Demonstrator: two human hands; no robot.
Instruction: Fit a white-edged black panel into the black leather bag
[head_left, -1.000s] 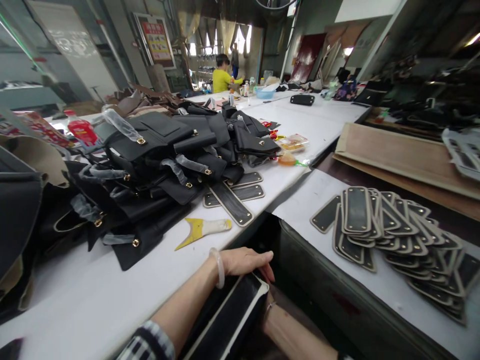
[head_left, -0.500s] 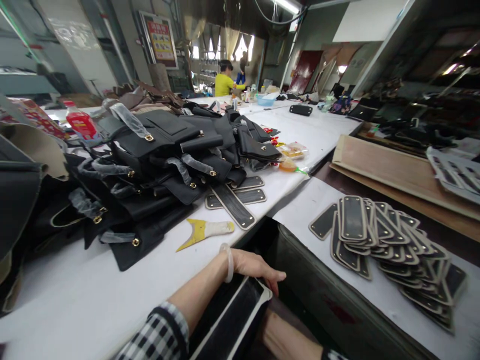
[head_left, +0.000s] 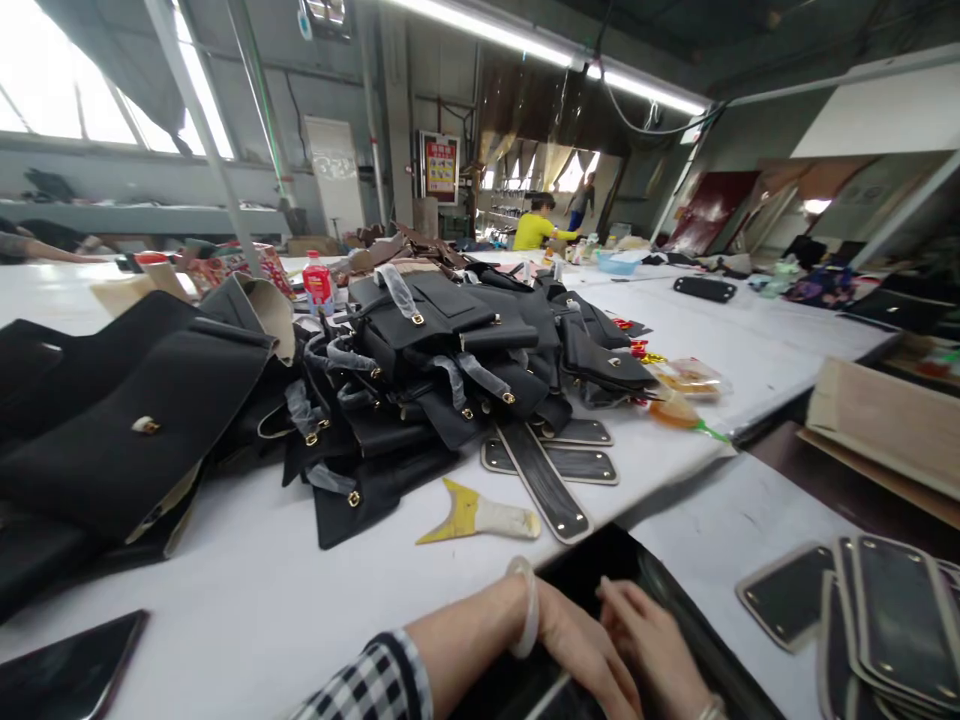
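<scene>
My left hand [head_left: 581, 635], with a pale bangle at the wrist, reaches over a dark piece with a light edge [head_left: 551, 698] at the bottom centre; its fingertips are hidden. Close beside it, my right hand [head_left: 649, 640] has bent fingers near the left one, and what they hold, if anything, is too small to tell. A yellow and white forked tool [head_left: 480, 512] lies on the white table [head_left: 262, 610] just beyond. Behind it, black straps with studded ends [head_left: 544, 480] lie crossed beside a heap of black bags [head_left: 442, 340].
Stacked black studded pieces [head_left: 904, 610] lie at the right. A phone [head_left: 71, 665] is at the lower left, a red bottle [head_left: 318, 285] behind the bags. A brown board [head_left: 885, 425] stands right. A person in yellow [head_left: 534, 230] is far back.
The view has swung left and up, bringing the phone into sight. My right hand, earlier mostly hidden under the dark piece, now shows beside my left, which points lower.
</scene>
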